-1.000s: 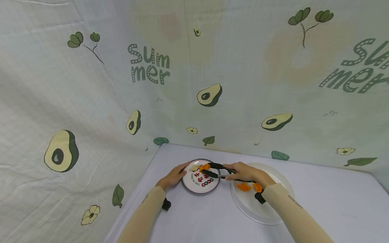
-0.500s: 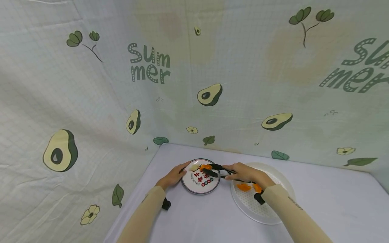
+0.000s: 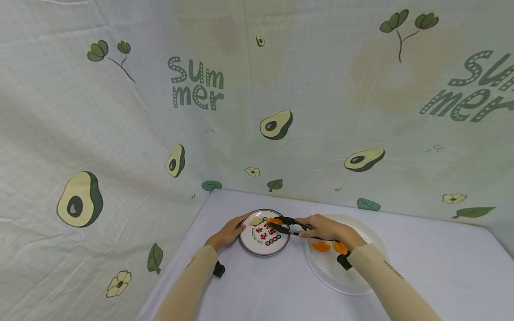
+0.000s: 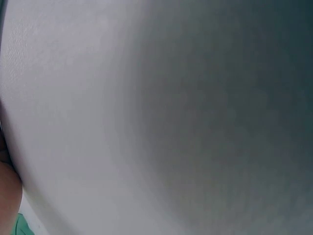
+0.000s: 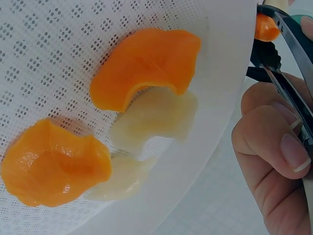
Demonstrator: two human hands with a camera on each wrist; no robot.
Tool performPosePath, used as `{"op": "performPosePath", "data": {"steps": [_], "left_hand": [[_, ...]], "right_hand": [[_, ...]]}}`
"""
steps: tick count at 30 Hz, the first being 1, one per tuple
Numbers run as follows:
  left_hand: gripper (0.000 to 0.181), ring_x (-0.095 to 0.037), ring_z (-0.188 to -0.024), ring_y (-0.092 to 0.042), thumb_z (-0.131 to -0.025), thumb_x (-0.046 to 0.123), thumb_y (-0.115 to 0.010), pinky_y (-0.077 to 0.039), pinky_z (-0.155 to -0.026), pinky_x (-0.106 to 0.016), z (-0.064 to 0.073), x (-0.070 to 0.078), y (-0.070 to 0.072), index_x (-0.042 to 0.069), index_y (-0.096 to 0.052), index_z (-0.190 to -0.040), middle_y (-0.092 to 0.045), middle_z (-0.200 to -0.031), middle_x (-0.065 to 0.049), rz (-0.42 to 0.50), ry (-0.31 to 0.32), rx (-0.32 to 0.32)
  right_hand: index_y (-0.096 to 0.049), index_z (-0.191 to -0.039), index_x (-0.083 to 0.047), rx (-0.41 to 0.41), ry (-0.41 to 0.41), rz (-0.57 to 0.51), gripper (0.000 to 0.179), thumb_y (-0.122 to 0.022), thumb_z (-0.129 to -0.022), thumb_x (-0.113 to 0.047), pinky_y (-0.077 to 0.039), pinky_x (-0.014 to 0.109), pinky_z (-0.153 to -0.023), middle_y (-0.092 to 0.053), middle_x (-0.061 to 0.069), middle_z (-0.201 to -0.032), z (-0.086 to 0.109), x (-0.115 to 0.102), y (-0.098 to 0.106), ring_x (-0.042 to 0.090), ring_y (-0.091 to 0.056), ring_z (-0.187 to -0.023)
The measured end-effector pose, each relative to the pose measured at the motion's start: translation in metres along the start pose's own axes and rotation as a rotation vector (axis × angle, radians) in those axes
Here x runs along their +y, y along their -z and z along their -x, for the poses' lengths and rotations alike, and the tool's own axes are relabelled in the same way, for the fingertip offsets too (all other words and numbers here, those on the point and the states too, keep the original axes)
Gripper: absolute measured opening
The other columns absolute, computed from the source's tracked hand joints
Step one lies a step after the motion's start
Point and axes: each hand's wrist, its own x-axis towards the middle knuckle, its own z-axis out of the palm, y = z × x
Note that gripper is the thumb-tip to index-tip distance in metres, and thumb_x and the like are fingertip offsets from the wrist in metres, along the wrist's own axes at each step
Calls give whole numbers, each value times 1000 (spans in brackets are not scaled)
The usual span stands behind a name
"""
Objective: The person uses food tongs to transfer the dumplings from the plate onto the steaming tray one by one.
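Observation:
My left hand [image 3: 229, 232] rests at the left rim of a small white plate [image 3: 257, 246] with red lettering, fingers stretched along the edge. In my right hand [image 3: 322, 226] I grip black-tipped tongs [image 3: 281, 229], which reach over the plate from the right. An orange food-like piece [image 3: 275, 220] lies by the tongs' tips; whether they pinch it is unclear. On the plate, left of it, is a pale piece [image 3: 256, 220]. In the right wrist view, curled fingers [image 5: 274, 139] hold the tongs' metal arms. The left wrist view is mostly a blurred pale surface.
A round white perforated tray [image 3: 335, 277] stands right of the plate, below my right forearm. Orange pieces [image 5: 151, 63] and pale pieces [image 5: 159, 117] lie in it. A white cloth [image 3: 241, 290] covers the table; a printed curtain [image 3: 313, 89] hangs behind.
The orange piece and the tongs' tips have shifted slightly to the right over the plate. My left hand stays at the plate's rim.

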Motion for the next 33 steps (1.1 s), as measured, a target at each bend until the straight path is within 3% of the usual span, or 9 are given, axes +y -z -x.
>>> {"op": "performPosePath", "data": {"steps": [33], "left_hand": [[51,-42,-144,-28,-107,17,-47,-21,-116,-59,-3,-3,0,21,-36,-156,-36,-157,-15,-5,-8,0]], "right_hand": [[-46,-146,4,15,-22,-10,64,-67,-96,-32,-40,54,-107,-51,21,-144,5,-8,-2,37,-49,-132]]}}
